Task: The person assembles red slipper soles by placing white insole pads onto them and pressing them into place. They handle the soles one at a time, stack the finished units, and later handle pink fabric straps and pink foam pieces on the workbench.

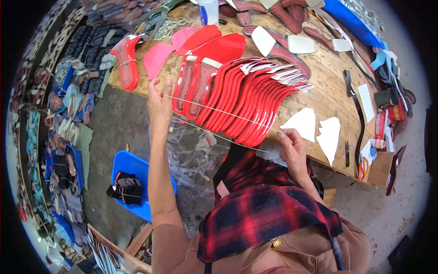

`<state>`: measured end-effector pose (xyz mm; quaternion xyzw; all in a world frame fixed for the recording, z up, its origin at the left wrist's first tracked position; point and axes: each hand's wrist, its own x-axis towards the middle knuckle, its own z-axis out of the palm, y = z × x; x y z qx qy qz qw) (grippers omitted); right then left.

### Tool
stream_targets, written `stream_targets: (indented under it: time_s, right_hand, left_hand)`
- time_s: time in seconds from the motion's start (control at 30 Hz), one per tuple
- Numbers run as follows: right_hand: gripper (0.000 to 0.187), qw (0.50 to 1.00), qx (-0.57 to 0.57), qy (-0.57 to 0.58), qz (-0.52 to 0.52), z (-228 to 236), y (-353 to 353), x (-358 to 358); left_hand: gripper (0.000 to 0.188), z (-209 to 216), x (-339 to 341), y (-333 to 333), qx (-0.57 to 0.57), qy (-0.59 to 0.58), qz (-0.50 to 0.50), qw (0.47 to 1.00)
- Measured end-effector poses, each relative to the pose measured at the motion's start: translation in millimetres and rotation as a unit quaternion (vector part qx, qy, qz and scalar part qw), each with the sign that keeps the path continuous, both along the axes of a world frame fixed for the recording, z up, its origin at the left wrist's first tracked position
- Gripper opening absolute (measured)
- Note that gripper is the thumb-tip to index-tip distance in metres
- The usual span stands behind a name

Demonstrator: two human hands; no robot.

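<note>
My left hand is closed on one end of a thin pale cord, near the table's left front edge. Over to the right, my right hand pinches the cord's other end. Two strands run taut between the hands, the upper one crossing the front of a fanned row of red shoe insoles. These insoles overlap on edge, their white-topped ends pointing away from me. Two insoles lie flatter at the row's left end. Beside my right hand are white cut pieces.
A tied red insole bundle, pink and red sheets, loose cord and dark insoles lie on the wooden table. Orange scissors rest at its right edge. A blue bin stands on the floor; packed shelves line the left.
</note>
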<state>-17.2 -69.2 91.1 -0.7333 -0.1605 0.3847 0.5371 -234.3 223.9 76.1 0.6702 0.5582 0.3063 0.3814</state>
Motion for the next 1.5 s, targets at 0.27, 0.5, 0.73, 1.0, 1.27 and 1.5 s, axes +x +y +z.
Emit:
stream_targets:
  time_s: [0.27, 0.5, 0.73, 1.0, 1.27, 1.5]
  right_hand:
    - [0.042, 0.992, 0.112, -0.057, 0.007, -38.7, 34.3, -11.0]
    - [0.041, 0.988, 0.146, -0.045, 0.019, -42.1, 37.1, -13.1]
    - [0.042, 0.986, 0.156, -0.058, 0.002, -40.6, 42.7, -15.7]
    - [0.042, 0.995, 0.100, 0.005, 0.011, -22.8, 40.8, 5.4]
    - [0.039, 0.982, 0.124, -0.142, -0.004, -48.9, 57.1, 34.9]
    - [0.035, 0.978, 0.201, -0.007, -0.048, -25.3, 67.3, 49.5]
  left_hand:
    - [0.041, -4.1, -5.4, -3.4, 0.013, 0.011, -0.108, 0.994]
    - [0.025, -3.7, -10.0, -7.9, -0.248, -0.259, -0.138, 0.923]
    - [0.030, 9.2, 6.0, 4.2, -0.260, -0.094, -0.189, 0.942]
    - [0.059, 11.5, 15.1, -13.5, -0.369, -0.138, -0.271, 0.879]
    - [0.065, -17.6, 25.4, -31.3, -0.383, -0.114, -0.224, 0.889]
    - [0.062, -16.8, 21.3, -22.2, -0.509, -0.289, -0.293, 0.756]
